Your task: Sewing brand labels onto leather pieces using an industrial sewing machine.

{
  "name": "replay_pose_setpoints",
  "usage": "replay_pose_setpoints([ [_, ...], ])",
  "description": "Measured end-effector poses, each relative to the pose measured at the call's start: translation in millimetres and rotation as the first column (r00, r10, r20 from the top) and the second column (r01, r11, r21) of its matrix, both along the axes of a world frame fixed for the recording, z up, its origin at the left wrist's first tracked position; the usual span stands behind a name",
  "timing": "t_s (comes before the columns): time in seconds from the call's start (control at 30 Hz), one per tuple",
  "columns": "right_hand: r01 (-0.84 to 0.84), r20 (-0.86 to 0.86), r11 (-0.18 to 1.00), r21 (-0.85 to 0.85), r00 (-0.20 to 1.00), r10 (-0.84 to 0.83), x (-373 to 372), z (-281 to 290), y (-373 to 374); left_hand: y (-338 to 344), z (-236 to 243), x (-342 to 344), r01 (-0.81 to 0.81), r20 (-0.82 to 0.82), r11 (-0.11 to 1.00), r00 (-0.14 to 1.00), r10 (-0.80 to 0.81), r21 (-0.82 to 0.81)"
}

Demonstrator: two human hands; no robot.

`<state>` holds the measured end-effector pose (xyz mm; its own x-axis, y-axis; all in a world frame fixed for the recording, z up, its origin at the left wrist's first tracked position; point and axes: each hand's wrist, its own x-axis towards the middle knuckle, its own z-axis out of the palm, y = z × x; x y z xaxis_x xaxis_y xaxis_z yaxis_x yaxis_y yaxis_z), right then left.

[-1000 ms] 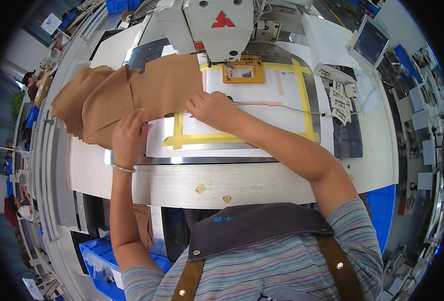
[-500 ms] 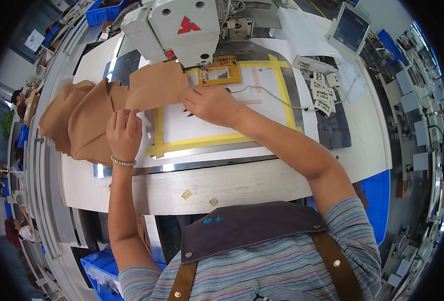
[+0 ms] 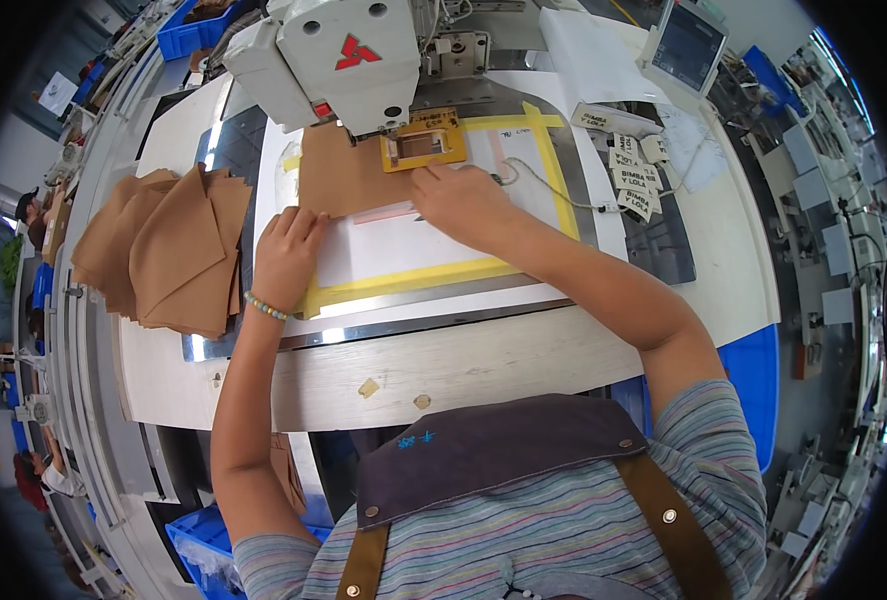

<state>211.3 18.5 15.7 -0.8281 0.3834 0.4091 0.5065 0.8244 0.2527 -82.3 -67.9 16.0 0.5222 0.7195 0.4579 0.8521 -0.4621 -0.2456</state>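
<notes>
Our left hand [image 3: 285, 258] lies flat, palm down and fingers together, on the white template sheet [image 3: 403, 245], its fingertips touching the lower left edge of the brown fabric piece [image 3: 348, 175]; it presses rather than grips, and a beaded bracelet [image 3: 265, 306] circles the wrist. Our right hand [image 3: 463, 200] rests on the same sheet just right of the fabric, its fingers bent and spread loosely with their tips down near a pinkish strip [image 3: 388, 213]; we cannot tell whether they pinch anything. The brown fabric piece lies flat under the head of the white sewing machine [image 3: 338, 55], its right edge tucked beneath the mustard-yellow rectangular clamp frame [image 3: 421, 147], which sits just ahead of our right fingers. Yellow tape [image 3: 413, 280] borders the white sheet along its near and right sides. To our left, well apart from both hands, a stack of brown cut pieces [image 3: 168, 250] fans across the pale table [image 3: 483, 360]. To the right lie small white labels [image 3: 631, 170] and, further back, a control screen [image 3: 688, 45]. We wear a dark apron [image 3: 483, 460] over a striped shirt.
</notes>
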Motion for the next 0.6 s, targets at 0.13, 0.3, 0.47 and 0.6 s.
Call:
replay_pose_setpoints([
  [0.13, 0.067, 0.024, 0.997, -0.048, 0.998, -0.066, 49, 7, 5, 29, -2, 35, 0.080, 0.006, 0.997, 0.997, -0.080, -0.007],
  [0.3, 0.142, 0.086, 0.990, -0.010, 0.986, -0.141, 88, 4, 12, 43, -3, 68, 0.140, -0.021, 0.990, 0.990, -0.139, 0.011],
  [0.47, 0.186, 0.061, 0.981, -0.059, 0.981, -0.182, 106, 10, -12, 25, -5, 62, 0.016, 0.043, 0.990, 0.999, -0.010, -0.139],
  [0.6, 0.199, 0.015, 0.979, -0.053, 0.980, -0.199, 114, -1, -26, 6, 2, 67, 0.001, 0.189, 0.989, 0.982, 0.028, -0.148],
])
